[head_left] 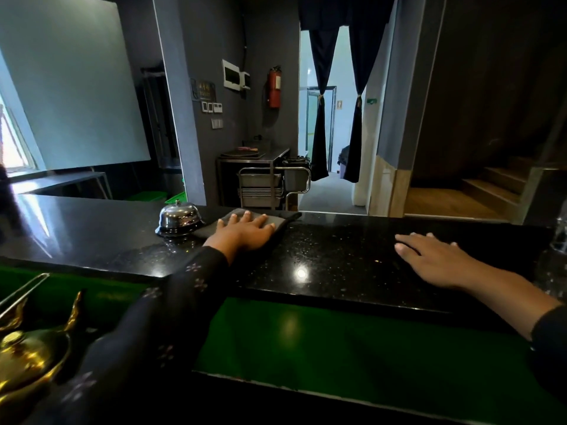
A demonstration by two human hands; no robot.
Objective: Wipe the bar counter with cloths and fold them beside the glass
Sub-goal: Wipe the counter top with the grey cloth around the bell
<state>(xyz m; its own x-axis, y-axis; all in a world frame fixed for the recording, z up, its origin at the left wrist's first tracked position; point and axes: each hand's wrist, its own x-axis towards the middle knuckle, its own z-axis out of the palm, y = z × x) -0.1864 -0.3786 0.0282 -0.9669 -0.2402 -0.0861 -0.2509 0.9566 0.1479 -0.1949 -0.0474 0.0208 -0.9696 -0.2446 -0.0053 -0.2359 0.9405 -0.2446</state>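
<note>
No writing is being shown clearly enough to be read. A grey cloth (236,223) is being pressed flat on the black counter (322,250) under the left hand (245,231), fingers spread, just beside a bell (179,217). The right hand (435,259) is being rested flat, fingers spread, near the glass (557,256).

I count one bell (179,218) on the desk (337,250), with one cloth (254,220) just right of it. One glass (555,262) stands far right of the bell, one gold teapot (27,360) below-left.
</note>
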